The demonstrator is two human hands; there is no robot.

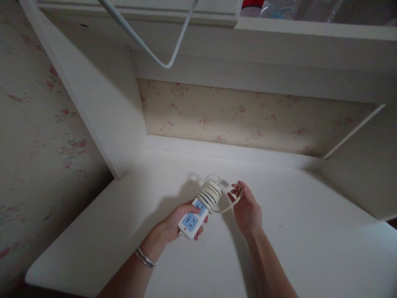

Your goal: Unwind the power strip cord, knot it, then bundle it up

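Observation:
A white power strip [190,222] with blue socket faces is gripped in my left hand [176,221], thumb on top and fingers curled beneath. Its cream cord [209,196] is coiled in several turns around the far end, and a small loop sticks out beyond it. From the coil a length of cord runs right to my right hand [247,209], whose curled fingers hold it. The plug is not clearly visible. Both hands are above the white desk top.
The white desk [297,231] has a side panel [102,95] on the left and a shelf [248,54] overhead. A pale bent cable or rod [169,65] hangs near the top. Plastic-wrapped items [279,8] lie on the shelf. Floral wallpaper [204,111] covers the back.

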